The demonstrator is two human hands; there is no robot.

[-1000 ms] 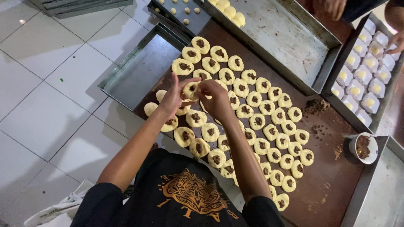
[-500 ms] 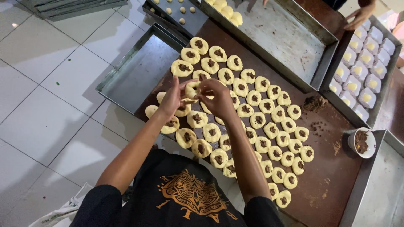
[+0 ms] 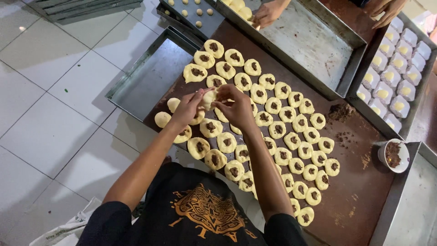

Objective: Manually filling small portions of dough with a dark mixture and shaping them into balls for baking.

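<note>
The dough piece (image 3: 208, 97) is mostly covered by the left hand (image 3: 187, 109) and right hand (image 3: 236, 108); a co-worker's hand (image 3: 267, 12) is cut off by the top edge; the white-cup tray (image 3: 395, 68) runs off right.

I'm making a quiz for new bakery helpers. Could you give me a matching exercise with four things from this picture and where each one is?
Things
1. pale round dough piece
2. small white bowl of brown filling
3. empty grey metal tray
4. loose brown filling heap

Places
A. on the white tiled floor, beside the brown board
B. pinched between the left hand and right hand
C. at the board's far right edge
D. on the bare board, beyond the dough rows

Pairs: 1-B, 2-C, 3-A, 4-D
</note>
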